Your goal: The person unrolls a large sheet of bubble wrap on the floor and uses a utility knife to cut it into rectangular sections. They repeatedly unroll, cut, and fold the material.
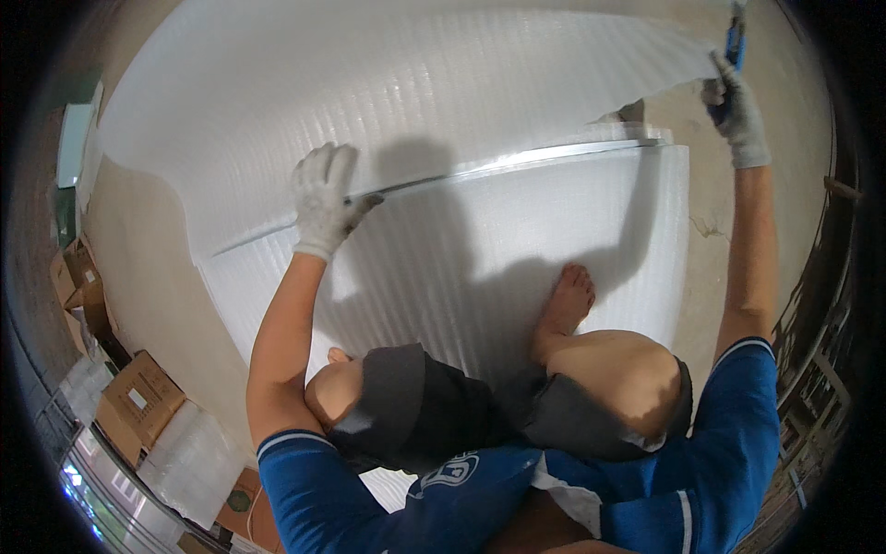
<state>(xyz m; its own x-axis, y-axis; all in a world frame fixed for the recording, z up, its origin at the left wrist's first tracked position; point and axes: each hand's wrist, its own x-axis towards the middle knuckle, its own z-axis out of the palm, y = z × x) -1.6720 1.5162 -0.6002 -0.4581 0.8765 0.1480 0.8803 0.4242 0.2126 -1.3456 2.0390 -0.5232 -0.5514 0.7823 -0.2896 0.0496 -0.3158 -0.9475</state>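
Blue shirt (498,485) lies closest to view as I squat over the white foam (554,217), spread across the beige floor (157,286). A thin metal bar (517,164) runs across it; my gloved left hand (323,198) presses down over its left stretch, fingers somewhat spread, presumably so it cannot slide. Gloved too, my right hand (736,115) is closed round a blue knife (735,42) by the foam's far right corner; whether it also pinches that corner, I can't tell from this angle. My bare foot (568,297) rests on the near part, likely weighing it down. Cartons (138,397) stand beyond the foam's left edge.
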